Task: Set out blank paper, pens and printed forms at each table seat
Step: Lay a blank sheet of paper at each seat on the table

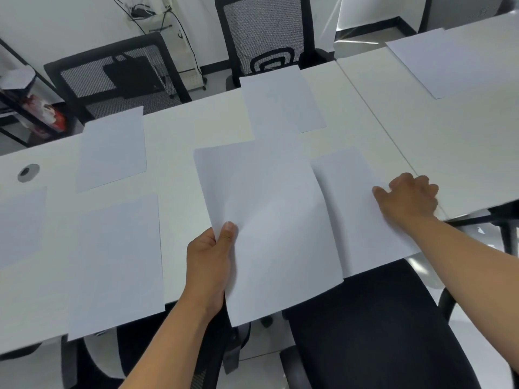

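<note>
- The held stack sits over the table's near edge.
- One sheet lies just right of the held stack.
- Another sheet lies behind the held stack.
- Two sheets lie left of the held stack.

Plain white paper sheets lie on a white table; black mesh chairs behind.

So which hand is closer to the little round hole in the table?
Left. The left hand grips the paper stack near the table's middle, nearer the round hole at far left. The right hand rests on a sheet much farther right.
</note>
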